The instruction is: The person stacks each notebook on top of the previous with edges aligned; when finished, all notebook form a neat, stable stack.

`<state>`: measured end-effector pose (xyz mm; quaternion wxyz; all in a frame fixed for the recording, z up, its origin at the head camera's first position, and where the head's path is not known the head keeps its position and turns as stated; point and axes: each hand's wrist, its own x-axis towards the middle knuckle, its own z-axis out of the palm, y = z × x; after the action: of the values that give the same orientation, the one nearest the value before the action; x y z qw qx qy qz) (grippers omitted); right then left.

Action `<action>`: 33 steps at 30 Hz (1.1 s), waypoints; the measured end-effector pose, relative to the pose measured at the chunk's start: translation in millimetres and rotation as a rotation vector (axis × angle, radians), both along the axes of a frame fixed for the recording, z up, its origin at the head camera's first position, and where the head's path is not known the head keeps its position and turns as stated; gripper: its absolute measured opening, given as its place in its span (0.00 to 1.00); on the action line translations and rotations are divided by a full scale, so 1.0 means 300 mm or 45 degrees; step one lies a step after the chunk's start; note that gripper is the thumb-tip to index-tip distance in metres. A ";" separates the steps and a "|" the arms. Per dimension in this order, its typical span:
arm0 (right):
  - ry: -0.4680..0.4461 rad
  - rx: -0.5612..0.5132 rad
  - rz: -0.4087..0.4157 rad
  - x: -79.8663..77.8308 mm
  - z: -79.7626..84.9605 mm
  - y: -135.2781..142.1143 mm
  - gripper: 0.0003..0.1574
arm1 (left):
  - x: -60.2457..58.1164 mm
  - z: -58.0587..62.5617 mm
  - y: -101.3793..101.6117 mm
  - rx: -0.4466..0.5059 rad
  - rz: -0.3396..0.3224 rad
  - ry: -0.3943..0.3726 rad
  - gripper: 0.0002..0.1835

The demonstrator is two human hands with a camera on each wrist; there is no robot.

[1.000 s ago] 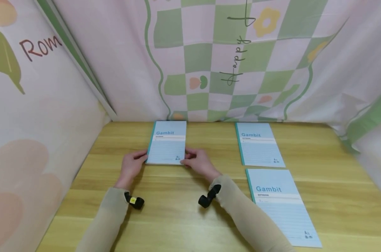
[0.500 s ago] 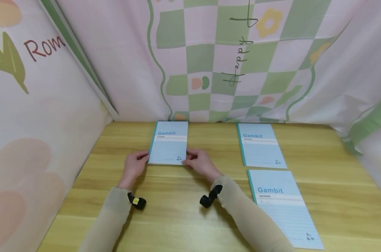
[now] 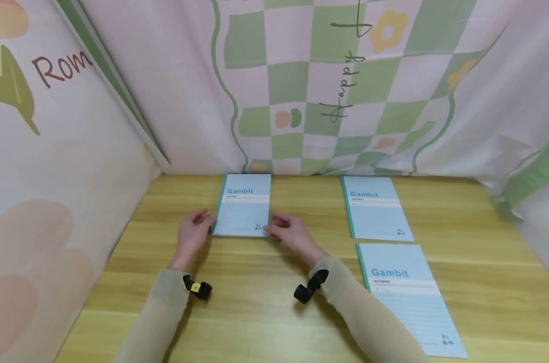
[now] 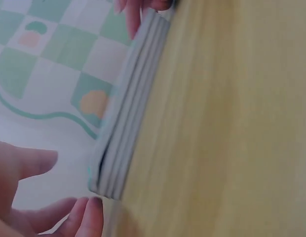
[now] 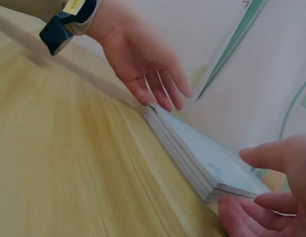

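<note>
A squared-up stack of several light blue notebooks point(image 3: 242, 214) marked "Gambit" lies flat at the back left of the table. In the left wrist view its layered page edges show as thick bands. My left hand point(image 3: 193, 238) is beside the spine side, thumb and fingers point(image 4: 89, 219) spread apart, fingertips right at the stack's near corner. On the other side my right hand point(image 3: 294, 236) has its thumb point(image 5: 271, 155) raised off the cover and its fingers close by the lower right corner. Neither hand grips the stack.
Two more "Gambit" notebooks lie on the right: one point(image 3: 376, 212) at the back, another point(image 3: 410, 297) nearer, partly under my right sleeve point(image 3: 365, 312). The wooden table point(image 3: 247, 302) meets a patterned curtain point(image 3: 288, 80) at the back and a printed cloth wall point(image 3: 88, 151) on the left.
Both hands have loosened from the stack's sides. The right hand has drawn slightly right and its thumb has come away from the corner. The notebooks have stayed in place.
</note>
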<state>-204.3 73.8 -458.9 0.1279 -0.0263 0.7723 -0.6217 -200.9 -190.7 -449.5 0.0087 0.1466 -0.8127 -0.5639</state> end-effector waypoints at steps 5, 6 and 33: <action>0.009 -0.064 0.012 0.032 0.032 0.069 0.38 | 0.019 0.045 0.026 0.057 0.028 0.103 0.31; 0.015 -0.063 0.012 0.039 0.041 0.086 0.38 | 0.026 0.055 0.034 0.062 0.020 0.126 0.31; 0.037 0.302 -0.232 0.317 0.064 0.640 0.47 | 0.239 0.006 0.380 0.298 -0.636 0.127 0.29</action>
<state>-109.1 265.8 -439.8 0.0620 0.0501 0.8412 -0.5348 -129.3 -76.6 -447.7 -0.1074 -0.0862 -0.7514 -0.6453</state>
